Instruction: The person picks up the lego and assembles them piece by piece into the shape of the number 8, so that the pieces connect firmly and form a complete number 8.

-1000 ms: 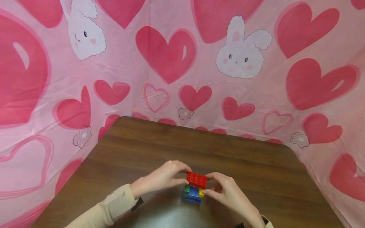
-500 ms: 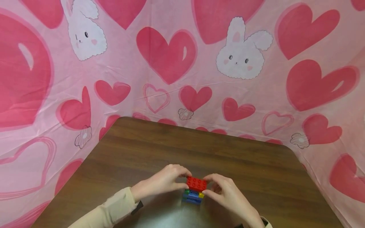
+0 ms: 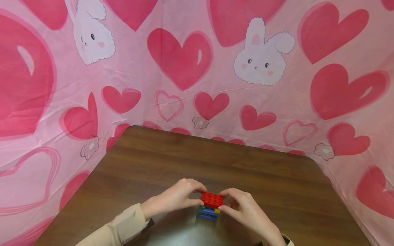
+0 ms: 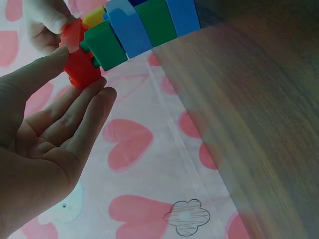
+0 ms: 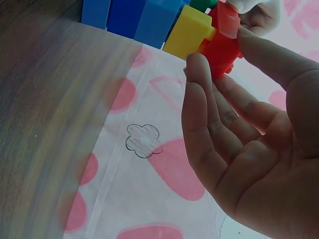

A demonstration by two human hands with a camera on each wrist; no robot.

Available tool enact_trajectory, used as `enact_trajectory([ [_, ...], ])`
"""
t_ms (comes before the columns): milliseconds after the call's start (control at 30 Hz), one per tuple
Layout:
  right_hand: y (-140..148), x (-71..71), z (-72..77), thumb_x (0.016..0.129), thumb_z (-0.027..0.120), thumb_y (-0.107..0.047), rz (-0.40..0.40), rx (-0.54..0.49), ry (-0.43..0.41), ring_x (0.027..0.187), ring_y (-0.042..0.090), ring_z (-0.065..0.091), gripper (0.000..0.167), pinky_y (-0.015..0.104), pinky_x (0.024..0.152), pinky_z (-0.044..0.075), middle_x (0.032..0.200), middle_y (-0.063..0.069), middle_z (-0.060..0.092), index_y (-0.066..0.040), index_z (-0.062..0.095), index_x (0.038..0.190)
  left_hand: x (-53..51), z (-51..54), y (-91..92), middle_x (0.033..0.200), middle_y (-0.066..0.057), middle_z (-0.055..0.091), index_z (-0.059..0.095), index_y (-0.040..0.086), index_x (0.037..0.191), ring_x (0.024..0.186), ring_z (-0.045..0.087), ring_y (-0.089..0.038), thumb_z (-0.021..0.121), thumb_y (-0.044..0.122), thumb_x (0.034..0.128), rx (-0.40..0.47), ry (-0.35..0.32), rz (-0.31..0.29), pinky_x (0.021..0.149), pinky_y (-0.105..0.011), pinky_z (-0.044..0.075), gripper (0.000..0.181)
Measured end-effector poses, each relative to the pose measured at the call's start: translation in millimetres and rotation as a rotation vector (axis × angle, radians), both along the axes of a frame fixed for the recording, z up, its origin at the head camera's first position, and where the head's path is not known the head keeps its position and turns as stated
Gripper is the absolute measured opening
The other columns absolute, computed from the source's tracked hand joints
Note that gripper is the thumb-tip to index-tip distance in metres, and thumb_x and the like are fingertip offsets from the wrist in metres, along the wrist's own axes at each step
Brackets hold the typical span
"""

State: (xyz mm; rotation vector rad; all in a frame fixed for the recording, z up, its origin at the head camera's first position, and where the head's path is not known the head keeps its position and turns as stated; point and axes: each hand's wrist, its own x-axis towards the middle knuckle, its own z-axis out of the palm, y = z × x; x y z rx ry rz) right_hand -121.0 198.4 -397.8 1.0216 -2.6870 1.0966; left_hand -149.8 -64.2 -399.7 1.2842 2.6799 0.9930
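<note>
A red toy building brick with studs on top is pinched between both hands, one at each short end. My left hand holds its left end with thumb and fingers. The right end is gripped likewise by my right hand. Below it stands a tower of blue bricks on the table. Directly under the red brick lie a green brick, seen in the left wrist view, and a yellow brick in the right wrist view. Some studs show in the narrow gap beneath the red brick.
The brown wooden table has rounded far corners. Behind and beside it hangs a pink cloth printed with hearts and rabbit faces. Beige sleeves and dark wrist straps show at the arms.
Both hands have lowered the red brick slightly toward the tower, covering more of the green, blue and yellow bricks in the head view. The tower has stayed in place.
</note>
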Motion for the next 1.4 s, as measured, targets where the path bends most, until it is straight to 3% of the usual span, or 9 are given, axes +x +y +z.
enact_trajectory([
  [267,-0.6,0.7,0.5,0.089,0.074,-0.027,-0.001,0.006,-0.027,0.064,-0.008,0.055,0.023,0.019,0.06,0.053,0.091,-0.003,0.07,-0.014,0.067,0.107,1.6,-0.2,0.0,0.106,0.0,0.075,0.072,0.01,0.111,0.096,0.07,-0.013,0.08,0.023,0.0837,0.003,-0.03,0.009,0.085,-0.019,0.055,0.031],
  [900,-1.3,1.5,0.4,0.089,0.073,-0.027,0.0,0.017,-0.027,0.066,-0.008,0.056,0.023,0.019,0.061,0.053,0.094,-0.003,0.07,-0.015,0.067,0.107,8.2,-4.2,-0.1,0.104,0.0,0.074,0.069,0.01,0.109,0.096,0.07,-0.015,0.081,0.022,0.0828,0.012,0.013,0.025,0.084,-0.02,0.055,0.031],
  [1200,-2.6,1.3,0.8,0.088,0.075,-0.025,0.008,0.022,0.003,0.065,-0.008,0.055,0.022,0.018,0.059,0.053,0.093,-0.003,0.07,-0.014,0.067,0.106,7.7,-7.5,0.7,0.102,-0.002,0.074,0.068,0.01,0.107,0.092,0.071,-0.015,0.082,0.021,0.0819,0.031,-0.025,0.038,0.081,-0.018,0.056,0.031],
  [1400,-2.0,-1.2,1.9,0.087,0.075,-0.026,0.005,0.014,-0.045,0.064,-0.008,0.057,0.024,0.02,0.059,0.054,0.093,-0.002,0.072,-0.013,0.068,0.106,5.2,-6.2,2.2,0.099,-0.002,0.076,0.069,0.01,0.105,0.09,0.071,-0.015,0.083,0.021,0.0807,0.029,-0.04,0.043,0.08,-0.022,0.058,0.03],
])
